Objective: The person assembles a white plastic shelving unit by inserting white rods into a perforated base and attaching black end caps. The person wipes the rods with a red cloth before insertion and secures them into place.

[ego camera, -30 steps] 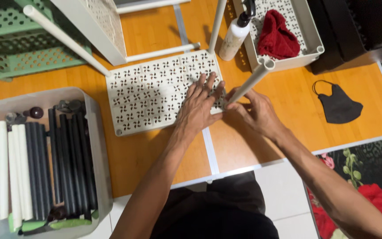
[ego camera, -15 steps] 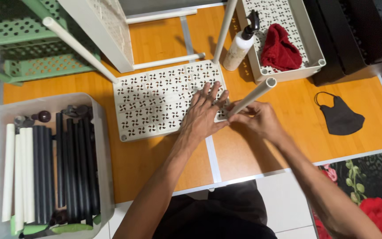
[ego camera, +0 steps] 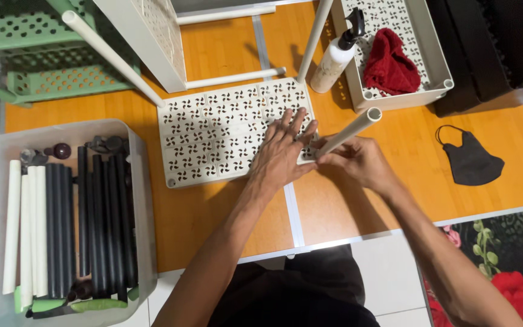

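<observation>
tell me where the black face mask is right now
In the head view the black face mask lies flat on the orange table, on the person's right, beyond the right hand, below the white tray.

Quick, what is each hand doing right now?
Left hand: open, flat on the white perforated panel.
Right hand: closed around the lower end of a white tube.

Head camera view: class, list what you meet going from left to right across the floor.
Clear bin of black and white tubes → perforated white panel → left hand → right hand → black face mask
</observation>
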